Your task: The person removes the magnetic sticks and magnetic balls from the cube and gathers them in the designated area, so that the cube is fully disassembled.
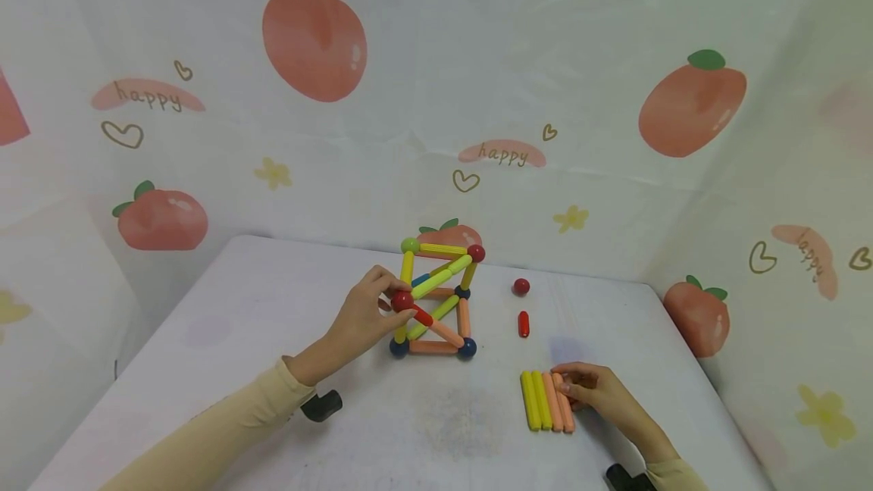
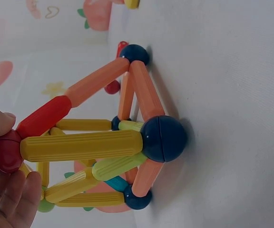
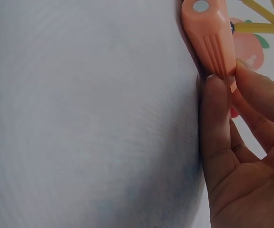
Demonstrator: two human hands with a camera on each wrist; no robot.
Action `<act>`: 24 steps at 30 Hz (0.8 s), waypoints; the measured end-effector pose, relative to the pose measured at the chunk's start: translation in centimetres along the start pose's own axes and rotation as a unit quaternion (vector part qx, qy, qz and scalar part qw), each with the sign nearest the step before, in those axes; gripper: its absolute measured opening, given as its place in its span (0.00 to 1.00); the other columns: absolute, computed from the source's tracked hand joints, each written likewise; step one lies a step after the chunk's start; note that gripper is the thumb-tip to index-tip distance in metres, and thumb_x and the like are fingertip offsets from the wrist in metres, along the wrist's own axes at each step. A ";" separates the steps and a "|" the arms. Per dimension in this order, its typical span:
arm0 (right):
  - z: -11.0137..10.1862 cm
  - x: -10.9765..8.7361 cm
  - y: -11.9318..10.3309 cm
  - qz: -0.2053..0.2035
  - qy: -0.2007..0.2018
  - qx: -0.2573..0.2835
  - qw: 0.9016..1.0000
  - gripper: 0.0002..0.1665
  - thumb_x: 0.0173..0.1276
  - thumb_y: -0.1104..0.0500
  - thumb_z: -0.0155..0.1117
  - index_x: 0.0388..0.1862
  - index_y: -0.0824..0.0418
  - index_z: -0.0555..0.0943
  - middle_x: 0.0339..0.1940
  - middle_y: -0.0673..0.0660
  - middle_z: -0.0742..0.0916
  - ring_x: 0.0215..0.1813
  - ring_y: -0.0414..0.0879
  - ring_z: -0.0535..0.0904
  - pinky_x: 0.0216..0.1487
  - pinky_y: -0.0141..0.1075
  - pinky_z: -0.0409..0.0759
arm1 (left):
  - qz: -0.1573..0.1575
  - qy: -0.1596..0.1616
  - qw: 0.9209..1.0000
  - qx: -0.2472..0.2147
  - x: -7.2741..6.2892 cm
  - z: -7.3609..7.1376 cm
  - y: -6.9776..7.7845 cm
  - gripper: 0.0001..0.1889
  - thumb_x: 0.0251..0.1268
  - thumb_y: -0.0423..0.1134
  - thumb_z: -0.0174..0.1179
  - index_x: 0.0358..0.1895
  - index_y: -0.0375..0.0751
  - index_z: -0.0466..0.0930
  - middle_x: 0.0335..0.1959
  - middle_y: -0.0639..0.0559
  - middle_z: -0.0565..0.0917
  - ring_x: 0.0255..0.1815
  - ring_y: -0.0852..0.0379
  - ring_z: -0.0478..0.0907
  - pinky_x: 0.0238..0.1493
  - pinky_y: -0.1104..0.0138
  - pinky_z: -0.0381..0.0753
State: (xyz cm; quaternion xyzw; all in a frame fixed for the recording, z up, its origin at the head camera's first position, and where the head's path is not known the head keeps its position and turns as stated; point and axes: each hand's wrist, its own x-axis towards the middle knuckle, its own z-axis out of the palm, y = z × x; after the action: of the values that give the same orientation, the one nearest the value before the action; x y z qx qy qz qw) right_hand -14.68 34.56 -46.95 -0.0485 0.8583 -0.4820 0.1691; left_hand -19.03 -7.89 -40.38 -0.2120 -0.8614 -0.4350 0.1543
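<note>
My left hand [image 1: 361,323] pinches a red ball [image 1: 402,301] at a near upper corner of a frame of coloured rods and balls. From that ball a short red rod [image 2: 46,115] and an orange rod [image 2: 96,81] slope down to a dark blue ball [image 2: 135,55]. A yellow rod [image 2: 80,146] joins it to another dark blue ball [image 2: 163,138]. At the right, my right hand [image 1: 603,394] pinches the end of the outermost orange rod [image 3: 210,40] between thumb and fingers. This rod lies beside another orange one and two yellow rods [image 1: 535,400].
A loose red ball [image 1: 521,286] and a short red rod [image 1: 524,323] lie right of the frame on the white table [image 1: 382,438]. Behind the table hangs a fruit-printed cloth [image 1: 423,97]. Dark wrist devices [image 1: 322,405] sit under both forearms.
</note>
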 end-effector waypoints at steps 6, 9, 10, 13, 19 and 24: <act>0.2 0.0 -0.1 0.009 0.006 -0.011 1.000 0.30 0.68 0.52 0.66 0.61 0.72 0.76 0.50 0.65 0.87 0.36 0.39 0.82 0.37 0.32 0.84 | 0.005 0.002 1.000 -0.001 -0.1 0.1 -0.2 0.17 0.51 0.36 0.76 0.45 0.39 0.82 0.41 0.50 0.76 0.39 0.58 0.77 0.38 0.61 0.87; 0.2 0.0 -0.1 0.014 0.006 -0.013 1.000 0.31 0.68 0.51 0.67 0.61 0.72 0.76 0.50 0.64 0.87 0.36 0.39 0.82 0.37 0.32 0.84 | 0.007 0.003 1.000 -0.002 -0.1 0.1 -0.2 0.17 0.52 0.36 0.76 0.45 0.39 0.82 0.41 0.50 0.76 0.39 0.58 0.77 0.38 0.61 0.87; 0.2 0.0 -0.1 0.015 0.004 -0.015 1.000 0.31 0.68 0.52 0.67 0.61 0.72 0.76 0.49 0.64 0.87 0.37 0.40 0.82 0.37 0.32 0.84 | 0.008 0.003 1.000 -0.002 -0.1 0.1 -0.3 0.17 0.52 0.36 0.76 0.45 0.39 0.82 0.41 0.50 0.76 0.38 0.58 0.77 0.38 0.60 0.87; -0.2 0.1 -0.2 0.014 -0.005 -0.022 1.000 0.30 0.68 0.52 0.66 0.61 0.71 0.76 0.46 0.62 0.87 0.36 0.42 0.82 0.36 0.33 0.84 | 0.009 0.003 1.000 0.001 -0.1 0.1 -0.2 0.17 0.52 0.36 0.75 0.45 0.39 0.82 0.41 0.50 0.76 0.39 0.58 0.77 0.39 0.59 0.87; -1.2 1.5 -2.6 -0.016 0.014 -0.112 0.993 0.24 0.68 0.53 0.67 0.57 0.66 0.80 0.35 0.56 0.83 0.32 0.43 0.79 0.32 0.32 0.81 | 0.006 0.000 1.000 0.009 0.0 0.0 -0.1 0.18 0.52 0.38 0.75 0.46 0.40 0.82 0.41 0.51 0.76 0.39 0.59 0.78 0.40 0.63 0.87; 0.0 4.2 -7.6 -0.139 0.069 -0.162 0.975 0.20 0.67 0.55 0.68 0.55 0.61 0.82 0.41 0.56 0.86 0.37 0.42 0.81 0.37 0.29 0.82 | 0.004 -0.001 1.000 0.015 0.1 -0.1 0.0 0.18 0.52 0.38 0.76 0.46 0.39 0.83 0.41 0.51 0.76 0.39 0.59 0.78 0.40 0.69 0.85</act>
State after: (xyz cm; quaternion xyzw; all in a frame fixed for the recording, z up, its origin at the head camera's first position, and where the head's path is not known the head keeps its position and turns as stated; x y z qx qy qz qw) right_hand -19.27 29.48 -41.53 -0.1607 0.9194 -0.3578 0.0305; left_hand -19.11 -7.96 -40.33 -0.2134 -0.8672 -0.4210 0.1587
